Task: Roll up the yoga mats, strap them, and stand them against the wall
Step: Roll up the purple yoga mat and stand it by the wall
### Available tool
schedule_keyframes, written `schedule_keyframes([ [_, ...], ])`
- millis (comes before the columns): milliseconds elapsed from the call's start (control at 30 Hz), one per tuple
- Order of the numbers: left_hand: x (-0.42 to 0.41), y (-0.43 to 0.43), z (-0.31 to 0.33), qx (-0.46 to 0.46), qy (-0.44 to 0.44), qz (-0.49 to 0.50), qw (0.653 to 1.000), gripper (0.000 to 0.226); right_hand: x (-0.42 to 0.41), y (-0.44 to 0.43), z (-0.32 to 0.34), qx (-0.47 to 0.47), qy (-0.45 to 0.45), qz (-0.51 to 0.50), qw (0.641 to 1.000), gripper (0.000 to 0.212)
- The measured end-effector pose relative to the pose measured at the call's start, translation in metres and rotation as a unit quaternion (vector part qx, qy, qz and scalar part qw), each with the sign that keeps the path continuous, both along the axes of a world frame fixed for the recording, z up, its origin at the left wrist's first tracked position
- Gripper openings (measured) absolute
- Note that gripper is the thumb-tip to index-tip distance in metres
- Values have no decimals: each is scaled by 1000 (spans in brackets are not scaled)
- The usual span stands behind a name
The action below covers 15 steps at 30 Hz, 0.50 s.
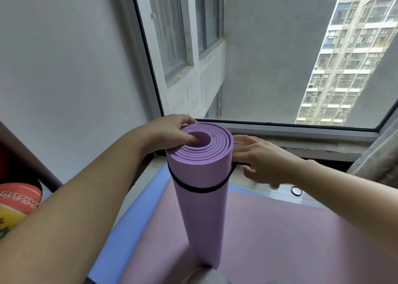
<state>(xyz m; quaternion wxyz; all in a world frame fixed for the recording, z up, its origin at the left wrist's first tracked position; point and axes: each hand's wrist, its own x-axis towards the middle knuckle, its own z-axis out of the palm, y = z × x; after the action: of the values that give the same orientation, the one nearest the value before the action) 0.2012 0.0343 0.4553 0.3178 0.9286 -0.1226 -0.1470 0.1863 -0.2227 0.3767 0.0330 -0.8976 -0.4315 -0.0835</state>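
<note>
Near, on flat pink mat (280, 240), balancing rolled purple mat (200, 219) upright on end, not yet leaning on wall (64, 68) at left. Risking toppling, or unrolling through a slipping strap (198, 190). Pinching top rim with left hand (170, 131), thumb inside core; touching strap at right with right hand (265, 161), fingers loosely spread.

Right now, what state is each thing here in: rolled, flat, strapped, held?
Purple mat: rolled, standing upright.
Black strap: looped round the roll's upper part.
Left hand: grips the roll's top, thumb in the core.
Right hand: at the strap beside the roll; grip unclear.
Blue mat: unrolled, flat.
Pink mat: unrolled, flat, lying over the blue one.
</note>
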Motion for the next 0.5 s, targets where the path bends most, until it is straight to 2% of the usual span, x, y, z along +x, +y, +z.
schedule_keyframes([
  [100, -1, 9, 4, -3, 83, 0, 997, 43, 9, 10, -7, -8, 38, -24, 999, 40],
  [167, -8, 11, 8, -18, 148, -16, 989, 34, 10, 14, -7, -21, 40, -25, 999, 33],
  [267, -17, 23, -4, -90, 222, -21, 971, 63, 6, 11, -9, -26, 65, -21, 997, 28],
  [333, -27, 31, -21, -179, 212, -40, 960, 75, 0, 10, -11, -7, 91, -22, 996, 26],
  [400, -35, 28, -36, -235, 175, -21, 956, 73, -3, 12, -14, 20, 107, -31, 994, 34],
  [433, -39, 28, -45, -238, 144, 3, 960, 65, -4, 13, -15, 25, 112, -41, 993, 39],
  [500, -47, 34, -68, -140, 11, 13, 990, 45, -5, 17, -19, 21, 110, -61, 992, 38],
])
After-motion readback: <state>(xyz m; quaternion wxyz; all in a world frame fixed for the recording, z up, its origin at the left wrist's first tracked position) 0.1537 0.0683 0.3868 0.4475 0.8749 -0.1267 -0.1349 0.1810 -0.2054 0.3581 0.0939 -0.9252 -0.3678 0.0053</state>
